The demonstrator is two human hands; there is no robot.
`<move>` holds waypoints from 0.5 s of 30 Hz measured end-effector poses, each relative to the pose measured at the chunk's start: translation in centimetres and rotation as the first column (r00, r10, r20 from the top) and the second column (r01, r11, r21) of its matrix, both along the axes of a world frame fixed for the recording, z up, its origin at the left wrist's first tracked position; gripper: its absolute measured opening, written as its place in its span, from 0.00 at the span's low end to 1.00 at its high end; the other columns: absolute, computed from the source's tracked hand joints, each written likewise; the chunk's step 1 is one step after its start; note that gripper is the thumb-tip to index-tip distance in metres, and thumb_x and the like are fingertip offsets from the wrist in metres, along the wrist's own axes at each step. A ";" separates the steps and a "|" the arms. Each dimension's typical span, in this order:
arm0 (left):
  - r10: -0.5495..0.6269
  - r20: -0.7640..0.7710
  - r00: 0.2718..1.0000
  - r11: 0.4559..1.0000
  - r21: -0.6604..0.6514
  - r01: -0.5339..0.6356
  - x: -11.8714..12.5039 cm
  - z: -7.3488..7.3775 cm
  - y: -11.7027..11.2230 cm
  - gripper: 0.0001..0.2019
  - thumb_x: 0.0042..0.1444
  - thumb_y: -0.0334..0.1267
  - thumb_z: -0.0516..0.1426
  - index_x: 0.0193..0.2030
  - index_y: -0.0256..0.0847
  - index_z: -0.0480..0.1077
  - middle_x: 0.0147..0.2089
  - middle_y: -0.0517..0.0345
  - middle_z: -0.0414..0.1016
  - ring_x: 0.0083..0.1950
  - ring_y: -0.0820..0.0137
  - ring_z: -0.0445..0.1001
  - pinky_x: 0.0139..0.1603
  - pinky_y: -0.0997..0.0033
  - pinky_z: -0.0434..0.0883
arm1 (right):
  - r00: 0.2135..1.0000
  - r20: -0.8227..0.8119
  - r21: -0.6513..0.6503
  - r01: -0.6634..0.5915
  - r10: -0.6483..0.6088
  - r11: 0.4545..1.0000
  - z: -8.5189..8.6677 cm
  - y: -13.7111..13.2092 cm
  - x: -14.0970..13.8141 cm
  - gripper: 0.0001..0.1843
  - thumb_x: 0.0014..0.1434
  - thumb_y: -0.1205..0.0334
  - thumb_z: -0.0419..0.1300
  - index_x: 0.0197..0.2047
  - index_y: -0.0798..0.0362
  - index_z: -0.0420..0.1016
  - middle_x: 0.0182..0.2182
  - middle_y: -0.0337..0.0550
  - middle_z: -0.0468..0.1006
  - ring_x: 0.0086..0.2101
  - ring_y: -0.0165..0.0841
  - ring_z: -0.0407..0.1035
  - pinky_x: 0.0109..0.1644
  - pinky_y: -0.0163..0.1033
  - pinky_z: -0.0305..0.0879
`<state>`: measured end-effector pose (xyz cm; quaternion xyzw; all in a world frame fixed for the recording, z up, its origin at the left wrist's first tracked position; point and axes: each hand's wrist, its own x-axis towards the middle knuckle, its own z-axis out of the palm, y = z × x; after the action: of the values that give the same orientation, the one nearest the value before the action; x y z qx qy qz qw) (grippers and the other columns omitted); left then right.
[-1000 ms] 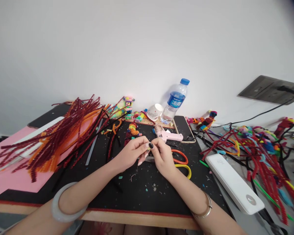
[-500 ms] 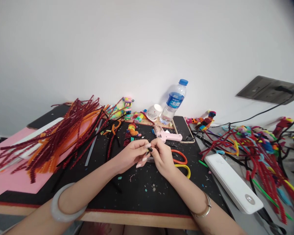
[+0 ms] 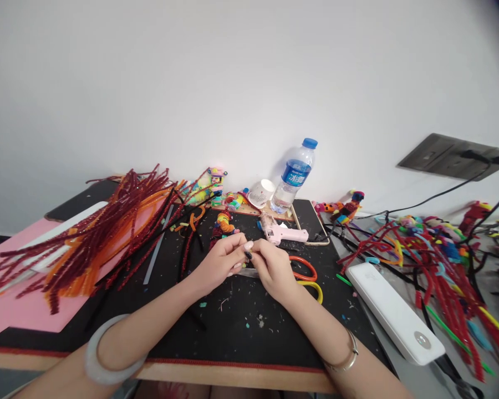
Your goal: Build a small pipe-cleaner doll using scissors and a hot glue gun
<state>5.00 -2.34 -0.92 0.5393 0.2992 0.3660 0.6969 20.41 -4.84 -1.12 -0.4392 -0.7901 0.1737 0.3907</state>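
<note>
My left hand (image 3: 222,261) and my right hand (image 3: 275,270) meet over the middle of the black mat (image 3: 228,338). Fingertips of both are pinched together, touching each other. A tiny dark spot (image 3: 248,255) shows between them; whether it is a small piece or a dark thumbnail I cannot tell. Just behind my left hand stands a small colourful fuzzy figure (image 3: 224,223), its lower part covered. Scissors with an orange and yellow handle (image 3: 306,270) lie under and beside my right hand. A pink glue gun (image 3: 290,233) rests beyond my right hand.
Red and orange pipe cleaners (image 3: 120,233) are heaped at left on pink paper (image 3: 41,316). At the back stand a water bottle (image 3: 294,174) and a tilted paper cup (image 3: 261,193). A white power bank (image 3: 395,313) and more pipe cleaners (image 3: 444,299) lie at right.
Both hands have shifted slightly left, still pinched together, and the fingertips sit closer to each other. The view has tilted a little. Things on the mat stay where they were.
</note>
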 end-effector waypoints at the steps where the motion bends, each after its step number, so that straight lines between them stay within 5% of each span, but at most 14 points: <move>1: -0.012 0.007 1.000 1.000 -0.013 0.013 0.0 0.0 0.0 0.18 0.55 0.48 0.56 0.25 0.39 0.54 0.17 0.72 0.49 0.16 0.83 0.48 0.18 0.82 0.46 | 1.000 -0.006 -0.003 -0.014 0.014 1.000 0.0 0.0 0.0 0.08 0.63 0.64 0.48 0.35 0.51 0.66 0.28 0.41 0.71 0.27 0.30 0.64 0.33 0.34 0.59; 7: -0.088 -0.019 0.996 0.995 -0.053 0.087 -0.1 0.1 0.1 0.20 0.55 0.50 0.55 0.24 0.40 0.52 0.17 0.73 0.48 0.16 0.84 0.46 0.17 0.81 0.46 | 0.996 -0.082 -0.035 -0.028 0.025 0.999 0.2 -0.3 -0.1 0.09 0.63 0.64 0.47 0.31 0.51 0.64 0.25 0.38 0.68 0.25 0.28 0.62 0.31 0.33 0.58; 15: -0.006 -0.127 0.992 0.978 0.207 0.033 -0.3 0.1 -0.1 0.15 0.59 0.48 0.52 0.28 0.40 0.58 0.19 0.71 0.52 0.17 0.81 0.52 0.18 0.81 0.51 | 0.994 -0.106 -0.052 -0.032 0.026 0.998 0.3 -0.4 -0.3 0.12 0.63 0.64 0.47 0.27 0.51 0.60 0.23 0.35 0.63 0.23 0.27 0.58 0.29 0.33 0.55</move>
<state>4.69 -2.39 -0.83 0.6344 0.2970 0.3539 0.6197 20.07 -5.22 -0.84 -0.4283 -0.7698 0.2234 0.4173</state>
